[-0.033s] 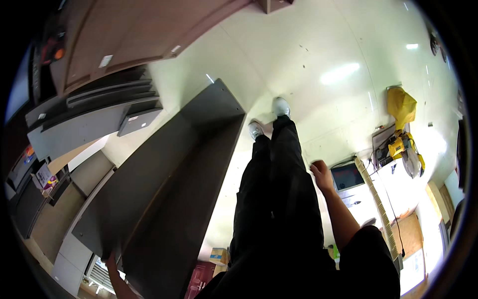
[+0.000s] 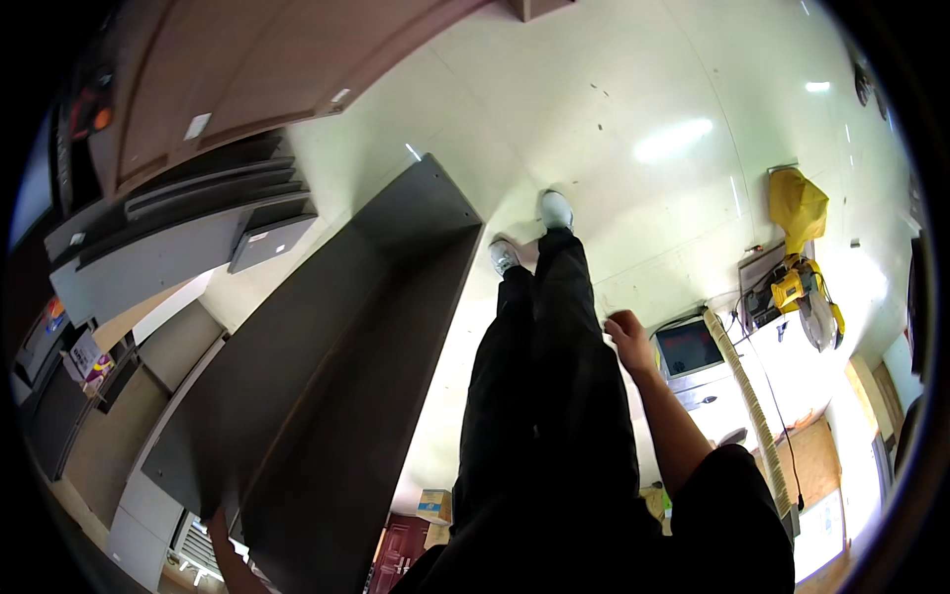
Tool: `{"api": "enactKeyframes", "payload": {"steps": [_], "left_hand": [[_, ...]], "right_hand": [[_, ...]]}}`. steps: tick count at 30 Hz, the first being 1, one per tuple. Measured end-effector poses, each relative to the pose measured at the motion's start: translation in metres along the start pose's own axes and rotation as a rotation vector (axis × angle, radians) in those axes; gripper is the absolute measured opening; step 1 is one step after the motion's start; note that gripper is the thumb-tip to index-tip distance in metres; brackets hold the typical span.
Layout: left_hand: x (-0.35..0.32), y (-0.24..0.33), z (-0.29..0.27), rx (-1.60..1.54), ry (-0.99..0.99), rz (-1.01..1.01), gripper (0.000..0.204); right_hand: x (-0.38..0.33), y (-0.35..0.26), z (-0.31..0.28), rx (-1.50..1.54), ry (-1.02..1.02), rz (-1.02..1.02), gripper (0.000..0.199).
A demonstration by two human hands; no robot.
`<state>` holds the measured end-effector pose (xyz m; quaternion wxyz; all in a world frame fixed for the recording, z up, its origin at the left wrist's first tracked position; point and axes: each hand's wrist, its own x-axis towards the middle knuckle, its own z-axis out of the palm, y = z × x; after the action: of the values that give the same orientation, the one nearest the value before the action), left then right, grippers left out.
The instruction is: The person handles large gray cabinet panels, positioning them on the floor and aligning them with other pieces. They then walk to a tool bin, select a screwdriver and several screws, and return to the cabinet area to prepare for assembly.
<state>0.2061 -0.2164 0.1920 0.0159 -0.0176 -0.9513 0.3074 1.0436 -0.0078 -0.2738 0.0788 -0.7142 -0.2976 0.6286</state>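
Head view, left hand [image 2: 226,540] gripping the near edge of a long grey panel [image 2: 327,396] standing on the floor [image 2: 614,89], right hand [image 2: 627,335] loosely curled and empty beside black trousers [image 2: 549,396], saw [image 2: 802,297] at right.

Long grey panel [image 2: 327,396] (standing upright)

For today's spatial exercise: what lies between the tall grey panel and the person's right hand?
In the head view, the person's legs in black trousers lie between the grey panel and the right hand, which hangs free.
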Motion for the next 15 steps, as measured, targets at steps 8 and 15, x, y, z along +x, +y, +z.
{"api": "enactKeyframes", "payload": {"steps": [8, 15], "left_hand": [[-0.127, 0.185, -0.041, 0.321, -0.356, 0.468, 0.068], [-0.415, 0.438, 0.027, 0.323, -0.985, 0.866, 0.065]], "right_hand": [[0.052, -0.004, 0.063, -0.118, -0.068, -0.131, 0.023], [0.045, 0.028, 0.053, -0.407, -0.145, 0.0, 0.07]]}}
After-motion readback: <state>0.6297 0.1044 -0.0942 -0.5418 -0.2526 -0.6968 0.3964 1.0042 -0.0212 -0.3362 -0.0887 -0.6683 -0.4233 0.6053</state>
